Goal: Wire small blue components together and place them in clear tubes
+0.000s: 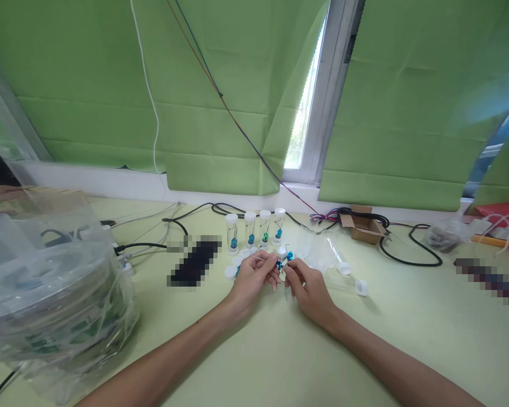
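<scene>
My left hand [258, 272] is closed, its thumb and fingers pinching a small blue metal part [280, 264]. A thin metal rod [261, 258] sticks out leftward above this hand. My right hand [304, 282] is closed as well, fingertips together on a thin metal wire or rod [286, 294] whose end points down. Between both hands another blue metal piece [289, 256] shows; how the pieces join is too small to tell. Behind them stand several clear tubes [250, 229] with white caps, each holding a blue or green piece and a bent thin rod. A white cap [231, 272] lies left of my left hand.
Empty clear tubes [334, 249] and a white cap [361, 288] lie to the right. An open cardboard box [365, 229] and black cables [411, 263] are behind. A plastic-wrapped spool [59, 305] fills the left side. Blurred-out dark objects [195, 263] lie on the table.
</scene>
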`<state>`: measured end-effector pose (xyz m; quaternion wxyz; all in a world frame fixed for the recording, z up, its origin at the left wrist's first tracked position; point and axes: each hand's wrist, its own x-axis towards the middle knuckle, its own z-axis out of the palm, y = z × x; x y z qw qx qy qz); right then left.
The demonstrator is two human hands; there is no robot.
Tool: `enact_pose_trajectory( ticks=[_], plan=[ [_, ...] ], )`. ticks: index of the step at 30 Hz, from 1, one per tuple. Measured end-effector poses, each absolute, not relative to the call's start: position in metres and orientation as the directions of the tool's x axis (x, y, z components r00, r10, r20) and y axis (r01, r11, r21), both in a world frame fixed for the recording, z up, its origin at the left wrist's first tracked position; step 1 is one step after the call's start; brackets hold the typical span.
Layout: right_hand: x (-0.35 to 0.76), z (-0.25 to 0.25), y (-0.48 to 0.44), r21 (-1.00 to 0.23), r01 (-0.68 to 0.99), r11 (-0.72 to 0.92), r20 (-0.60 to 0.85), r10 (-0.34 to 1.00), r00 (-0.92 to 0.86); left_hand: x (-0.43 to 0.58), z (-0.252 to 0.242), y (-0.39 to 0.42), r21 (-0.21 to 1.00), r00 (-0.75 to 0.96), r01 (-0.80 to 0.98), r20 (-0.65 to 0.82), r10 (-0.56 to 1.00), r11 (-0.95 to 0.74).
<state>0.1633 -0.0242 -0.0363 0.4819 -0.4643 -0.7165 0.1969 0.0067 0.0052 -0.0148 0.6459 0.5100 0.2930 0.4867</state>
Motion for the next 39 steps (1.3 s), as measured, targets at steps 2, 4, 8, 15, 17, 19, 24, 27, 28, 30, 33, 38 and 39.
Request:
enact_pose_trajectory(
  ticks=[2,4,8,15,17,19,24,27,28,30,33,38,39],
  plan=[
    [0.1637,-0.0367,-0.0236,-0.720,0.494,0.487,0.509,0.855,-0.102,0.0069,-0.0147,0.0045,0.947,0.362,-0.321,0.122,0.924,0.001],
    [0.1640,-0.0371,-0.0231,-0.714,0.511,0.478,0.507,0.857,-0.092,0.0075,-0.0146,0.0041,0.949,0.367,-0.316,0.124,0.922,-0.002],
    [0.1632,-0.0368,-0.0240,-0.708,0.527,0.470,0.512,0.856,-0.076,0.0079,-0.0139,0.0045,0.946,0.362,-0.323,0.122,0.924,0.002],
    [0.1605,-0.0376,-0.0245,-0.713,0.507,0.484,0.523,0.849,-0.075,0.0065,-0.0127,0.0066,0.932,0.333,-0.361,0.087,0.939,0.042],
    [0.1614,-0.0387,-0.0233,-0.709,0.506,0.491,0.520,0.849,-0.095,0.0065,-0.0134,0.0071,0.933,0.338,-0.357,0.086,0.937,0.043],
    [0.1625,-0.0396,-0.0223,-0.706,0.507,0.494,0.519,0.848,-0.104,0.0066,-0.0144,0.0073,0.937,0.347,-0.347,0.095,0.933,0.034],
    [0.1633,-0.0388,-0.0224,-0.712,0.505,0.488,0.506,0.855,-0.112,0.0065,-0.0160,0.0065,0.949,0.353,-0.316,0.107,0.929,0.011],
    [0.1632,-0.0381,-0.0230,-0.719,0.503,0.480,0.493,0.862,-0.117,0.0068,-0.0158,0.0049,0.953,0.355,-0.304,0.108,0.928,0.005],
    [0.1633,-0.0382,-0.0231,-0.721,0.504,0.476,0.489,0.864,-0.117,0.0070,-0.0156,0.0045,0.953,0.357,-0.303,0.109,0.928,0.005],
    [0.1636,-0.0385,-0.0230,-0.724,0.506,0.468,0.484,0.868,-0.111,0.0074,-0.0155,0.0038,0.953,0.360,-0.302,0.107,0.927,0.007],
    [0.1640,-0.0389,-0.0227,-0.729,0.504,0.463,0.481,0.870,-0.104,0.0078,-0.0164,0.0039,0.952,0.364,-0.307,0.110,0.925,0.007],
    [0.1624,-0.0390,-0.0222,-0.699,0.529,0.482,0.494,0.860,-0.131,0.0079,-0.0172,0.0061,0.944,0.353,-0.330,0.105,0.930,0.018],
    [0.1619,-0.0392,-0.0221,-0.688,0.536,0.489,0.499,0.855,-0.139,0.0078,-0.0167,0.0066,0.942,0.348,-0.335,0.102,0.932,0.022]
  ],
)
